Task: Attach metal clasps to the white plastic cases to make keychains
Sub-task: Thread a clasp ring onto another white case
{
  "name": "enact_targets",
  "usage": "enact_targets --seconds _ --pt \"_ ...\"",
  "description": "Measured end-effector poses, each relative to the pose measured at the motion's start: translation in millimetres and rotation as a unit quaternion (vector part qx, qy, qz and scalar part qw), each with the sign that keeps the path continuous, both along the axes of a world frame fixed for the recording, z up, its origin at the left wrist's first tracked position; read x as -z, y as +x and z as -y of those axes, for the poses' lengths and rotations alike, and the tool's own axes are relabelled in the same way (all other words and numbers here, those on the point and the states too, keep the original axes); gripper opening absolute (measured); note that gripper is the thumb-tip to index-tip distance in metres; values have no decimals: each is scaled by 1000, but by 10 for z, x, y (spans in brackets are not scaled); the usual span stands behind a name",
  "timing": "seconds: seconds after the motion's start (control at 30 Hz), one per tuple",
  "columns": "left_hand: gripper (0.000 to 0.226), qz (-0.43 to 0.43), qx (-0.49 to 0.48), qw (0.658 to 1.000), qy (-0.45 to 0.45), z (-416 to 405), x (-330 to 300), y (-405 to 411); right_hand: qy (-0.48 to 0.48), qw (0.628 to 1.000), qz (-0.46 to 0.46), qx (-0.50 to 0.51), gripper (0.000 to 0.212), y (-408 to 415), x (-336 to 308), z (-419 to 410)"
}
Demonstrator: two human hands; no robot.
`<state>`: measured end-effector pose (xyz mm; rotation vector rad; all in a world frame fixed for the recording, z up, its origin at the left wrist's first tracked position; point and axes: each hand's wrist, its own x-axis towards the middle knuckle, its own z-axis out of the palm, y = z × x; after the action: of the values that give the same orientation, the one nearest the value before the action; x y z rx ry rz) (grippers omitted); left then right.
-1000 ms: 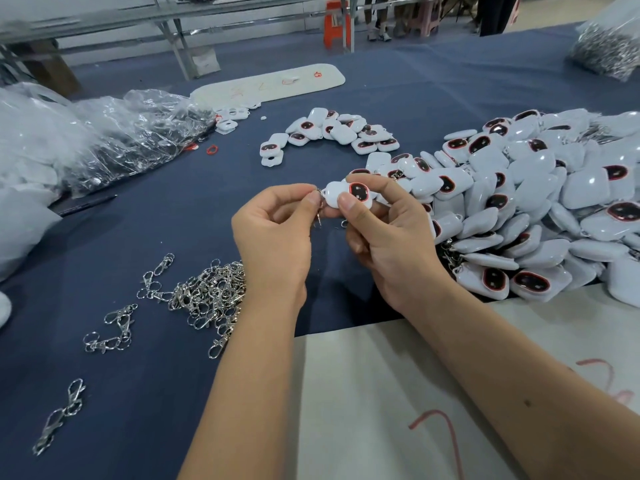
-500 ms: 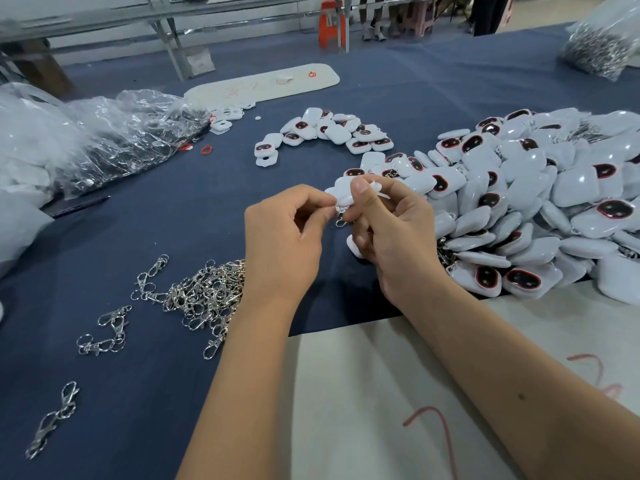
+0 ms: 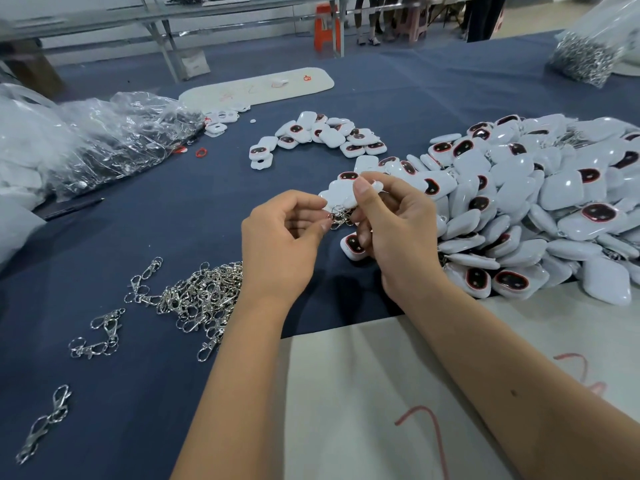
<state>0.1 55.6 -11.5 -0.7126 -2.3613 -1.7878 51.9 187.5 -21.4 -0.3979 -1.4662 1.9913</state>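
Note:
My right hand [image 3: 394, 233] pinches a white plastic case [image 3: 337, 195] with its plain side toward me, above the blue table. A metal clasp [image 3: 338, 218] hangs under the case, and my left hand [image 3: 280, 240] pinches its ring between thumb and forefinger. Another white case [image 3: 351, 245] with a dark red-rimmed window lies on the cloth just below my right fingers. A pile of loose metal clasps [image 3: 204, 299] lies left of my left wrist. A big heap of white cases [image 3: 540, 206] fills the right side.
A smaller group of cases [image 3: 325, 135] lies further back. Clear plastic bags [image 3: 104, 140] sit at the left, a bag of clasps [image 3: 585, 53] at the far right corner. Single clasps [image 3: 100, 336] are scattered at the left front. A white board [image 3: 398, 393] lies under my forearms.
The case has turned from window side up to plain side up. Both hands dropped slightly, and the clasp now hangs below the case between my fingers.

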Motion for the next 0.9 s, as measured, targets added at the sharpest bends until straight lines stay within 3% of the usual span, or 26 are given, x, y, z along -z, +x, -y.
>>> enact_targets --seconds 0.2,0.33,0.5,0.67,0.77,0.9 --pt "26 17 9 1000 16 -1 2 -4 14 1000 8 27 9 -5 -6 -23" --pt "20 19 25 999 -7 -9 1 9 76 991 20 108 20 -31 -2 -109" --pt "17 -3 -18 996 -89 102 -5 -41 207 961 25 183 4 -90 -83 -207" --pt "5 -15 -124 962 -244 379 -49 -159 445 880 99 135 10 -419 -190 -283" --pt "8 26 -154 954 -255 537 -105 -243 571 790 206 85 13 -749 -327 -423" --pt "12 73 -158 945 -277 693 -124 -305 646 695 314 17 29 -1198 -399 -692"
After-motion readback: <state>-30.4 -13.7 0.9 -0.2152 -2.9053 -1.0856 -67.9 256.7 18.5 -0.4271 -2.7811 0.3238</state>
